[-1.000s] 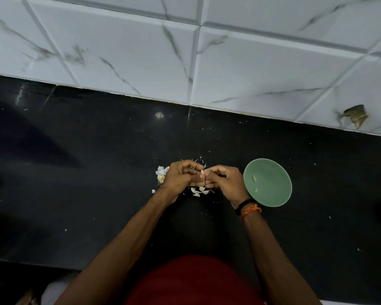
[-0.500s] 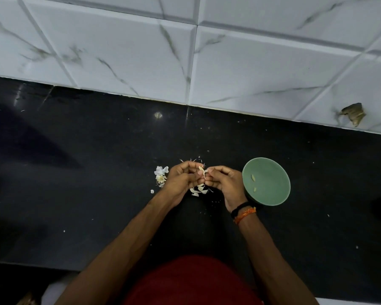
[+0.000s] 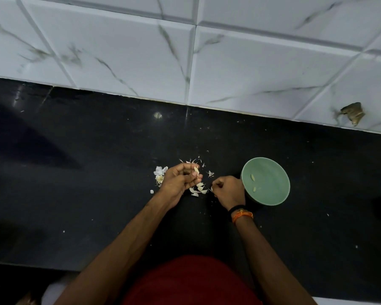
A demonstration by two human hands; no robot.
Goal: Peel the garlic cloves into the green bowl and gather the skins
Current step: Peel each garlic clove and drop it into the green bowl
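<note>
While one clove [image 3: 196, 169] sits pinched at the left hand's [image 3: 178, 180] fingertips, its skin partly off by the look of it, the right hand [image 3: 228, 189] is curled apart from it, seemingly pinching a scrap of skin; too small to confirm. Unpeeled cloves [image 3: 198, 188]: a small cluster on the bench between the hands. Bowl [image 3: 271, 166]: green, just beside the right hand, toward the bench's right end; holds two peeled cloves [image 3: 253, 182]. Skins [image 3: 196, 161]: scattered loose beyond the hands, not gathered. Stem remnant [image 3: 160, 174]: left of the left hand. Progress: early; most peeling and all gathering remain.
</note>
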